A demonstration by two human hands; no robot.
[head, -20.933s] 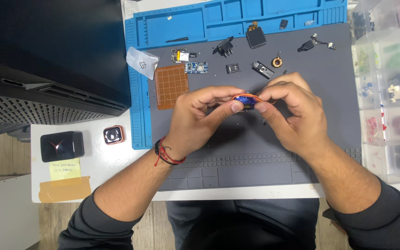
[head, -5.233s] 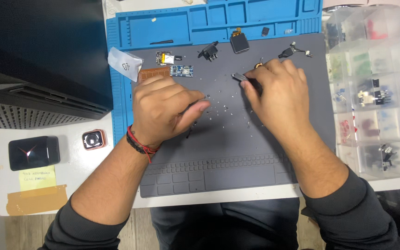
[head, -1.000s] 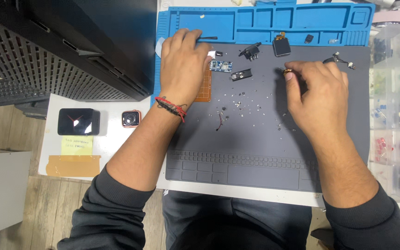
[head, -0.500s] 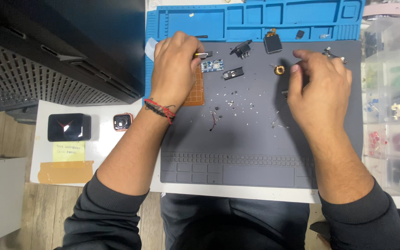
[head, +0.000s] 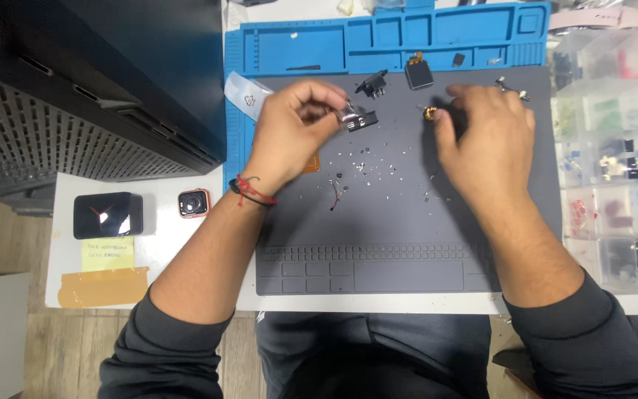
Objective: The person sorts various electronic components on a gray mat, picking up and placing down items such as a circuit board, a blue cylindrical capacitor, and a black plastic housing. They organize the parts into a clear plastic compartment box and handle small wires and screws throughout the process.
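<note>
small metal-cased component (head: 354, 117) is being held just above the grey work mat (head: 378, 244), pinched at the fingertips of the left hand (head: 293, 133), which is hovering near the mat's upper left, close to a plastic bag (head: 245, 94) lying at the edge. fingers (head: 331, 103) of that hand are clamped together on the part, thumb below and forefinger above. the right hand (head: 485, 140) is reaching palm down over the upper middle of the mat, its fingers curling loosely toward a small brass-coloured ring part (head: 430, 113) just beside them; whether they are touching it cannot be told, and nothing is showing as gripped. loose tiny bits and a short red wire (head: 336, 193) are lying scattered between the two hands. a black connector (head: 372, 84) and a small square screen module (head: 419, 74) are sitting further up, by the blue tray (head: 311, 52). judging from this, a gathering step is under way: one piece is in hand, the other being fetched. the next move is calling for a fine fingertip pinch on the ring part without disturbing the loose bits nearby.
</note>
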